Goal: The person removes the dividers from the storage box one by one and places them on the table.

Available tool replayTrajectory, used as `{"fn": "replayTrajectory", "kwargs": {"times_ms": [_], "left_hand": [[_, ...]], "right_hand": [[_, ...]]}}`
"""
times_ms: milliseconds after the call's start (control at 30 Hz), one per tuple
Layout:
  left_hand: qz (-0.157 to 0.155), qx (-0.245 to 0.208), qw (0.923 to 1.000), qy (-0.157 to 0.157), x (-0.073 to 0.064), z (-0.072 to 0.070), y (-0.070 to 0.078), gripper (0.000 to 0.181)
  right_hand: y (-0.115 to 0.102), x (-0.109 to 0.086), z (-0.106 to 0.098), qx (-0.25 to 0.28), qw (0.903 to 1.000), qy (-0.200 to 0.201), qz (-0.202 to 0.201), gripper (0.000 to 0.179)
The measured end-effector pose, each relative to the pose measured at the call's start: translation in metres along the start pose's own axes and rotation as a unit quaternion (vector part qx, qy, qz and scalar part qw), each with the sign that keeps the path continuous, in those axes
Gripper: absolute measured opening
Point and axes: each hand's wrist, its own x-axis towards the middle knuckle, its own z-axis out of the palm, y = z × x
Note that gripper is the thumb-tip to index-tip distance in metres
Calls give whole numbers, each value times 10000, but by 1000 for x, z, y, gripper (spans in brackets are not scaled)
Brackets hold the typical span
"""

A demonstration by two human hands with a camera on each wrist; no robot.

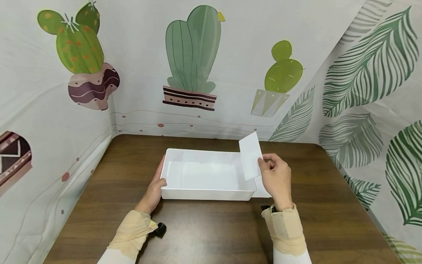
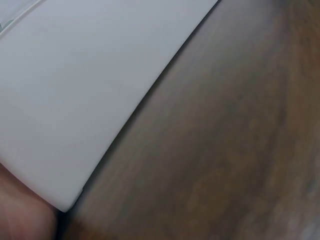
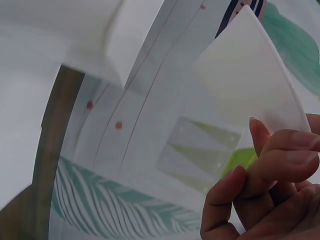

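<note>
A white rectangular box [image 1: 207, 194] sits on the table, its top uncovered. My left hand [image 1: 153, 193] grips its left end, thumb at the near corner and fingers along the outer side. In the left wrist view, the smooth wall of the box [image 2: 95, 95] fills the upper left, with part of the hand [image 2: 25, 212] at the corner. My right hand [image 1: 277, 176] pinches a thin white divider panel [image 1: 249, 156] by its edge, tilted above the box's right end. The right wrist view shows the panel [image 3: 250, 75] between thumb and fingers [image 3: 295, 160], other fingers curled.
Another flat white piece [image 1: 262, 189] lies at the box's right end, partly hidden by the right hand. Thin vertical lines mark the box's far inner wall. The brown wooden table [image 1: 211, 231] meets a cactus-print cloth [image 1: 138, 73] at the back and leaf-print cloth at right.
</note>
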Motion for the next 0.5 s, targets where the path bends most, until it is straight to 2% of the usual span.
{"fn": "replayTrajectory", "kwargs": {"times_ms": [500], "left_hand": [[60, -5, 10000, -22, 0, 0, 2, 103]], "right_hand": [[27, 7, -33, -234, 9977, 328, 544, 19]]}}
